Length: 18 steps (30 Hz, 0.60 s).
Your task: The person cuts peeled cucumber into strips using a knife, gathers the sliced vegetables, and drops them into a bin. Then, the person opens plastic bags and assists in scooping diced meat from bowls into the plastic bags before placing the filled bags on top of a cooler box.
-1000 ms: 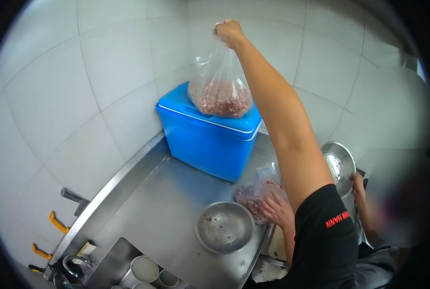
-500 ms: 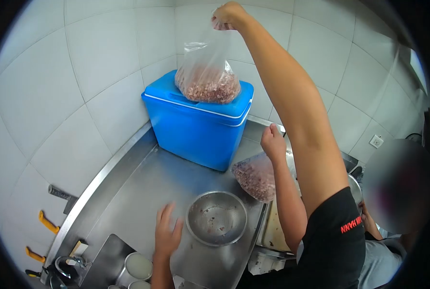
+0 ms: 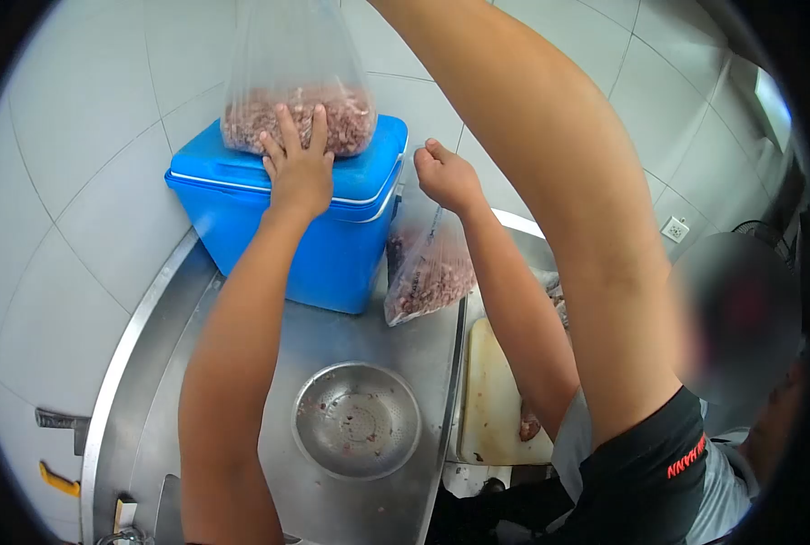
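A clear plastic bag of chopped pinkish meat [image 3: 355, 123] stands on the lid of a blue cooler [image 3: 328, 263]. Against the front of that bag lies my left hand [image 3: 302, 177], its fingers spread. My right arm, in a black sleeve, reaches up past the top edge; its hand is out of the picture, and so is the bag's top. Right of the cooler, another person's closed hand [image 3: 450, 177] is at the top of a second bag of chopped meat [image 3: 432, 282].
A perforated metal bowl [image 3: 358, 422] with small scraps sits on the steel counter [image 3: 396, 341]. A cutting board [image 3: 482, 391] lies to the right, near the co-worker. Along the left wall are a cleaver [image 3: 60, 421] and a yellow-handled tool [image 3: 58, 479].
My left hand has moved up from beside the bowl onto the bag on the cooler. My right hand, earlier gripping that bag's top, has left the view. The view has shifted.
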Each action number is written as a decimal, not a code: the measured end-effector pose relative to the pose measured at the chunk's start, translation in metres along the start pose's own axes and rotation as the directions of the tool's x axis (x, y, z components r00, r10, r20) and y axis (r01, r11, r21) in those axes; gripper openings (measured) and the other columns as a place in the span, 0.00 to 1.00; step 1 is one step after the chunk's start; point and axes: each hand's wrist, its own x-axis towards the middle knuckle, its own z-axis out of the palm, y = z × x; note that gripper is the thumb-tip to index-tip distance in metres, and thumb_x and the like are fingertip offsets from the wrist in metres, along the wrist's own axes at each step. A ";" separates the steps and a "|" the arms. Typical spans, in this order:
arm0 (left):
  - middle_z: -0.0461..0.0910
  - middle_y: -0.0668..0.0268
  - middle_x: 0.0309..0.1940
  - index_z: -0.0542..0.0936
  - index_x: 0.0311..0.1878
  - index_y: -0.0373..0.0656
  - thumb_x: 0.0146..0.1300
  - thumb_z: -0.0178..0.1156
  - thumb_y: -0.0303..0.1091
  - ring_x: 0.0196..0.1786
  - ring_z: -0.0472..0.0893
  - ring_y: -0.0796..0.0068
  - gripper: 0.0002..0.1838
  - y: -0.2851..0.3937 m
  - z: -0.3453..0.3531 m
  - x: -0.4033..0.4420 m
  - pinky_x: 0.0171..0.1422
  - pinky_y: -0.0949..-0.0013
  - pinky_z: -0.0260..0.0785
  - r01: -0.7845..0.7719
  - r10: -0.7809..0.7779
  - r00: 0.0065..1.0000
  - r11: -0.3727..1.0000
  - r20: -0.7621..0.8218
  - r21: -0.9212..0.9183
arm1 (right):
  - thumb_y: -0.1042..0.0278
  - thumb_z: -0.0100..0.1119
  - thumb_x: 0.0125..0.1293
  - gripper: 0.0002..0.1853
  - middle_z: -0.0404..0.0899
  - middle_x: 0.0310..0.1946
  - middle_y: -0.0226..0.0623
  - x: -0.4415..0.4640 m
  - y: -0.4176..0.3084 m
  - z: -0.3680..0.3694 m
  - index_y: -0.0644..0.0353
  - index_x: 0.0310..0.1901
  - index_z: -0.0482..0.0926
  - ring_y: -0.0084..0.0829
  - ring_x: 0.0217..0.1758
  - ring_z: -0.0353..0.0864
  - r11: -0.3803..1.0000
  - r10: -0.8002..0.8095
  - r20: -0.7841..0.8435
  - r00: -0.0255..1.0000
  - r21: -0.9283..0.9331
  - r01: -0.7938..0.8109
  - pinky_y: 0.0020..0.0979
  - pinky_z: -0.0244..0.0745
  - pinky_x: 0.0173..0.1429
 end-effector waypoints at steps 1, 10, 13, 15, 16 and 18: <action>0.28 0.47 0.77 0.44 0.77 0.68 0.71 0.50 0.44 0.74 0.38 0.25 0.36 0.004 -0.006 0.010 0.73 0.32 0.42 0.106 -0.108 0.987 0.994 0.119 0.018 | 0.66 0.64 0.54 0.08 0.82 0.39 0.40 -0.027 0.013 -0.004 0.54 0.37 0.83 0.38 0.44 0.82 0.998 -0.030 -0.028 0.999 -0.060 0.028 0.38 0.78 0.45; 0.37 0.51 0.78 0.51 0.76 0.65 0.70 0.52 0.45 0.74 0.43 0.28 0.34 -0.034 -0.008 -0.045 0.74 0.35 0.40 -0.206 0.186 0.973 0.967 -0.135 -0.150 | 0.64 0.60 0.55 0.11 0.78 0.44 0.35 -0.324 0.086 -0.031 0.55 0.40 0.81 0.36 0.52 0.77 0.566 -0.079 0.498 0.863 -0.690 0.450 0.34 0.77 0.51; 0.45 0.48 0.76 0.53 0.76 0.54 0.70 0.54 0.43 0.76 0.47 0.39 0.35 -0.053 -0.030 -0.120 0.77 0.46 0.43 -0.276 0.226 0.955 0.915 -0.193 -0.294 | 0.63 0.58 0.55 0.12 0.77 0.46 0.34 -0.399 0.075 -0.033 0.55 0.41 0.80 0.36 0.55 0.75 0.512 -0.016 0.675 0.737 -0.628 0.586 0.33 0.77 0.53; 0.57 0.46 0.72 0.55 0.75 0.45 0.69 0.56 0.38 0.75 0.57 0.52 0.35 -0.063 -0.049 -0.186 0.75 0.57 0.51 -0.094 0.039 0.987 0.924 -0.154 -0.370 | 0.62 0.57 0.55 0.13 0.76 0.47 0.33 -0.437 0.065 -0.032 0.55 0.42 0.79 0.35 0.57 0.74 0.502 0.004 0.752 0.659 -0.572 0.649 0.33 0.77 0.55; 0.60 0.46 0.70 0.55 0.75 0.44 0.69 0.56 0.37 0.73 0.62 0.53 0.35 -0.070 -0.055 -0.220 0.73 0.58 0.56 0.040 -0.093 0.989 0.921 -0.119 -0.387 | 0.62 0.57 0.56 0.13 0.76 0.47 0.33 -0.453 0.060 -0.030 0.55 0.42 0.79 0.35 0.58 0.73 0.500 0.011 0.783 0.622 -0.543 0.675 0.32 0.77 0.55; 0.70 0.47 0.64 0.55 0.74 0.41 0.70 0.55 0.33 0.65 0.73 0.55 0.33 -0.085 -0.069 -0.296 0.67 0.61 0.65 0.404 -0.393 0.911 0.794 0.122 -0.455 | 0.62 0.56 0.56 0.14 0.75 0.48 0.32 -0.473 0.050 -0.028 0.55 0.43 0.78 0.35 0.60 0.72 0.504 0.022 0.821 0.571 -0.502 0.703 0.32 0.77 0.57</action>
